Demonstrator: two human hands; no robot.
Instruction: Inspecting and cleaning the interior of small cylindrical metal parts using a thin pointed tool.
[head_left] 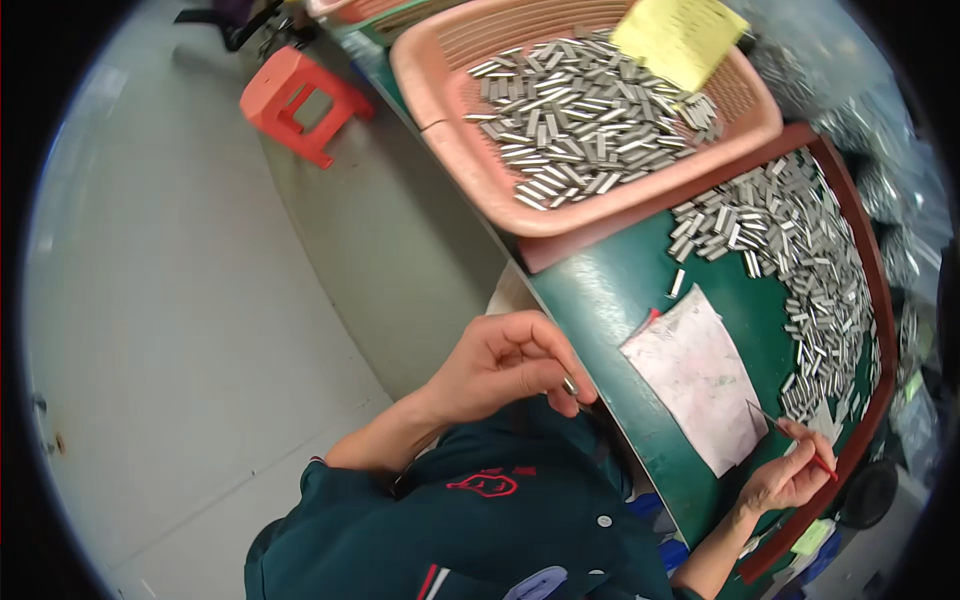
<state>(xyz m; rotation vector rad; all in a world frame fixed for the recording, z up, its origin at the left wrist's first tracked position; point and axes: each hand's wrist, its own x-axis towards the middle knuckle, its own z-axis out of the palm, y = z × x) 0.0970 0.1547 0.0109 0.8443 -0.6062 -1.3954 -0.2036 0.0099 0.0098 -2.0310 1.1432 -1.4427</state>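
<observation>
My left hand, in front of my body by the table edge, is closed in a pinch. Between its thumb and fingers shows the end of a small shiny metal piece. Over the table's right part, my right hand grips a slim red-handled tool. Its thin metal tip points toward a stained whitish cloth; I cannot tell whether it touches. A single metal piece lies just beyond the cloth. Beside my right hand spreads a long heap of similar metal pieces.
A pink plastic basket full of metal pieces, with a yellow paper on it, stands at the far side. A brown raised border edges the green table. Clear plastic bags lie beyond. A red stool is at the far left.
</observation>
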